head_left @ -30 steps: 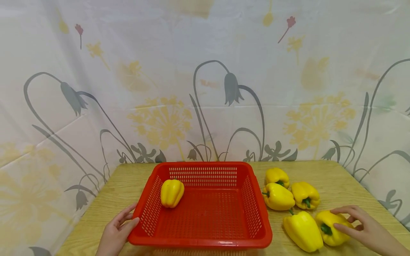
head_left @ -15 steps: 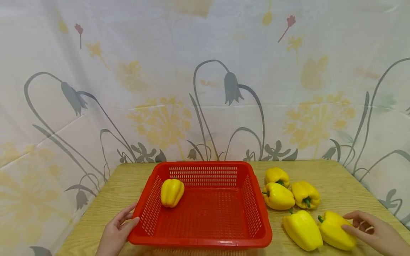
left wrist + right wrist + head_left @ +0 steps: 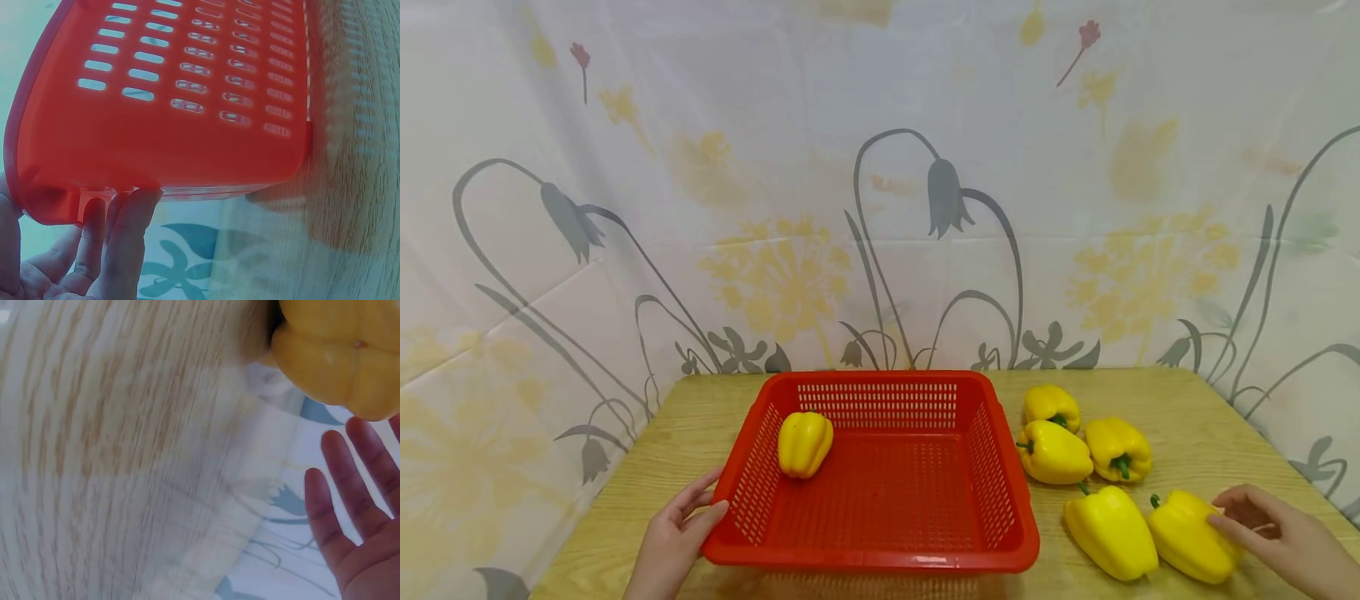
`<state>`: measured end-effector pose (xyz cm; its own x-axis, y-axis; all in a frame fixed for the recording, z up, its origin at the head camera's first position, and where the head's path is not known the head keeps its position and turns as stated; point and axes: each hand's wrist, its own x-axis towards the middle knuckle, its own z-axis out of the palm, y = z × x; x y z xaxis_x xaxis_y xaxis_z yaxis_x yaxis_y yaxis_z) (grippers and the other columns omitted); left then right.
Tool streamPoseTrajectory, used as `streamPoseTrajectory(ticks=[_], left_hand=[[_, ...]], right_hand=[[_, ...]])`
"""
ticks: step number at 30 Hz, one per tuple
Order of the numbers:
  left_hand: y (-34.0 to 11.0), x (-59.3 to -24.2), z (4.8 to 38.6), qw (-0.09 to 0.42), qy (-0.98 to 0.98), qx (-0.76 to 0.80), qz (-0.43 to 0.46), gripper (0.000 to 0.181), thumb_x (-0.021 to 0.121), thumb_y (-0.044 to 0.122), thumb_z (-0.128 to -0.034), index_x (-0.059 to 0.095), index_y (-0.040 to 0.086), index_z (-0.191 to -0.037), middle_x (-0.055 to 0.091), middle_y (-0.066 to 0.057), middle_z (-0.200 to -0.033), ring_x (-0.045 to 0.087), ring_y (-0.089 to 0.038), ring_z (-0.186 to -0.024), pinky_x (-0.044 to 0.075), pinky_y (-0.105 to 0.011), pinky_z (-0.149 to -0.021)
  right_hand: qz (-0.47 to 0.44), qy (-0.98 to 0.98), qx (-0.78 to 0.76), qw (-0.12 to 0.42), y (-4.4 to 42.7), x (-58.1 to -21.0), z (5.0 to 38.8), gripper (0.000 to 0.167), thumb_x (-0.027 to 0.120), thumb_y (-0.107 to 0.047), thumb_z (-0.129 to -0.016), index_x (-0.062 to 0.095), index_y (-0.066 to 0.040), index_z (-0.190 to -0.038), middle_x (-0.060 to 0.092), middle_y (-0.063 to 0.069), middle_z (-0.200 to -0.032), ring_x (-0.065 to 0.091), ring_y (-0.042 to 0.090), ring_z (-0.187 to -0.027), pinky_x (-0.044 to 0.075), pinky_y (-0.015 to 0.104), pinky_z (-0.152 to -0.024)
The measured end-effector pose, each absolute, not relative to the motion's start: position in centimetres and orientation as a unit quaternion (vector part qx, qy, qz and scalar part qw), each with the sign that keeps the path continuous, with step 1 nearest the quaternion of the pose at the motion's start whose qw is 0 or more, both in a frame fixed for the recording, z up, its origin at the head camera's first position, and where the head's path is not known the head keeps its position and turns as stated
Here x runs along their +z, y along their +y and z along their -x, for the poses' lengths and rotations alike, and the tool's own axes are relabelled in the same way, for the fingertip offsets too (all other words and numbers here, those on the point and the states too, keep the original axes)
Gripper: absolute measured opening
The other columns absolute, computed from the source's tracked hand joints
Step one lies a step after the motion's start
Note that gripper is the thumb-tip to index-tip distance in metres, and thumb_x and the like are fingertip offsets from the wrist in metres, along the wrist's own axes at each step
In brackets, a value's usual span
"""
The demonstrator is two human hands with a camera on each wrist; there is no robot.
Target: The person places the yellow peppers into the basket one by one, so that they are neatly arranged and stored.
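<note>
screened-off worktop corner, homely look; exact room type can't be told.
wood-grain worktop (image 3: 1202, 442), light tan; hanging printed sheet (image 3: 880, 92) rises right behind its far edge and wraps past both far corners along the left and right edges, hiding the wider room. sheet is whitish with fold creases, household-type print: grey drooping bell flowers (image 3: 947, 197), yellow burst-shaped flower heads (image 3: 786, 271), small red blooms (image 3: 1089, 34). left wrist and right wrist views catch the same sort of print plus the wood grain. domestic goods on top: red perforated plastic basket (image 3: 880, 560) between left and right edges, yellow peppers (image 3: 1111, 533) nearer the right edge, one more pepper (image 3: 805, 445) inside the basket.
</note>
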<state>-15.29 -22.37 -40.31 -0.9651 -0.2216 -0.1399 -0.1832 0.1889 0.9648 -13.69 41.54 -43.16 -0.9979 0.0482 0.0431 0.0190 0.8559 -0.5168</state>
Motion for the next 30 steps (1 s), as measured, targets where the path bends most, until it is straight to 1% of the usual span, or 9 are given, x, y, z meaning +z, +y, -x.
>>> streamPoseTrajectory(ticks=[3, 6, 8, 11, 15, 19, 24, 27, 30], left_hand=[[-22.4, -40.3, 15.2, 0.015, -0.770, -0.624, -0.132, 0.057, 0.065, 0.017, -0.0886, 0.042, 0.003, -0.139, 0.055, -0.013, -0.109, 0.063, -0.018, -0.087, 0.055, -0.034, -0.069], [-22.4, -40.3, 15.2, 0.014, -0.770, -0.624, -0.131, 0.057, 0.065, 0.018, -0.0886, 0.042, 0.003, -0.139, 0.055, -0.013, -0.108, 0.063, -0.018, -0.088, 0.055, -0.034, -0.070], [-22.4, -40.3, 15.2, 0.014, -0.771, -0.624, -0.131, 0.057, 0.065, 0.018, -0.0887, 0.042, 0.004, -0.139, 0.055, -0.013, -0.108, 0.062, -0.019, -0.087, 0.055, -0.034, -0.070], [-22.4, -40.4, 15.3, 0.013, -0.770, -0.624, -0.130, 0.057, 0.065, 0.019, -0.0889, 0.042, 0.004, -0.139, 0.055, -0.013, -0.108, 0.062, -0.019, -0.087, 0.055, -0.034, -0.070], [-22.4, -40.4, 15.3, 0.014, -0.770, -0.625, -0.128, 0.057, 0.065, 0.019, -0.0888, 0.042, 0.004, -0.139, 0.054, -0.012, -0.108, 0.062, -0.018, -0.086, 0.055, -0.033, -0.069], [-22.4, -40.3, 15.2, 0.012, -0.767, -0.629, -0.130, 0.057, 0.065, 0.019, -0.0890, 0.042, 0.004, -0.139, 0.054, -0.012, -0.108, 0.062, -0.018, -0.086, 0.055, -0.034, -0.069], [-22.4, -40.3, 15.2, 0.009, -0.762, -0.634, -0.131, 0.057, 0.064, 0.019, -0.0892, 0.041, 0.004, -0.140, 0.053, -0.013, -0.107, 0.062, -0.019, -0.086, 0.055, -0.036, -0.070], [-22.4, -40.3, 15.2, 0.011, -0.758, -0.639, -0.129, 0.057, 0.064, 0.017, -0.0894, 0.042, 0.004, -0.139, 0.053, -0.012, -0.106, 0.063, -0.018, -0.086, 0.055, -0.036, -0.069], [-22.3, -40.3, 15.3, 0.016, -0.752, -0.647, -0.126, 0.055, 0.063, 0.014, -0.0894, 0.042, 0.004, -0.139, 0.054, -0.011, -0.105, 0.063, -0.018, -0.085, 0.056, -0.035, -0.068]], right_hand=[[-0.057, -0.952, 0.293, 0.073, 42.1, -43.6, 13.4, 0.019, 0.048, -0.005, -0.096, 0.056, 0.004, -0.110, 0.056, -0.017, -0.099, 0.048, -0.010, -0.077, 0.045, 0.021, -0.057], [-0.163, -0.930, 0.315, 0.095, 42.8, -44.0, 13.3, 0.034, 0.049, 0.009, -0.088, 0.056, -0.002, -0.119, 0.048, -0.031, -0.112, 0.046, -0.013, -0.092, 0.045, 0.021, -0.058], [-0.216, -0.917, 0.321, 0.097, 43.1, -44.2, 13.4, 0.047, 0.053, 0.014, -0.081, 0.056, -0.008, -0.123, 0.044, -0.032, -0.119, 0.046, -0.011, -0.098, 0.045, 0.021, -0.058], [-0.243, -0.911, 0.319, 0.096, 43.2, -44.2, 13.4, 0.053, 0.060, 0.013, -0.078, 0.055, -0.014, -0.123, 0.044, -0.031, -0.119, 0.046, -0.010, -0.096, 0.043, 0.021, -0.057], [-0.228, -0.917, 0.305, 0.117, 43.2, -44.1, 13.3, 0.048, 0.067, 0.009, -0.077, 0.058, -0.016, -0.116, 0.045, -0.030, -0.112, 0.047, -0.008, -0.088, 0.042, 0.020, -0.055], [-0.210, -0.923, 0.297, 0.122, 43.1, -44.2, 13.2, 0.042, 0.067, 0.007, -0.078, 0.060, -0.019, -0.111, 0.045, -0.030, -0.108, 0.046, -0.008, -0.086, 0.042, 0.020, -0.054], [-0.218, -0.924, 0.290, 0.124, 42.8, -44.7, 13.1, 0.053, 0.075, 0.003, -0.070, 0.059, -0.014, -0.118, 0.037, -0.031, -0.121, 0.032, -0.017, -0.103, 0.041, 0.019, -0.056], [-0.230, -0.924, 0.288, 0.102, 42.6, -45.1, 13.1, 0.068, 0.080, -0.001, -0.066, 0.053, -0.010, -0.127, 0.027, -0.034, -0.130, 0.019, -0.022, -0.110, 0.047, 0.034, -0.057], [-0.216, -0.925, 0.306, 0.057, 42.6, -45.4, 13.2, 0.072, 0.078, -0.003, -0.070, 0.046, -0.013, -0.134, 0.023, -0.037, -0.128, 0.018, -0.023, -0.106, 0.045, 0.047, -0.056]])
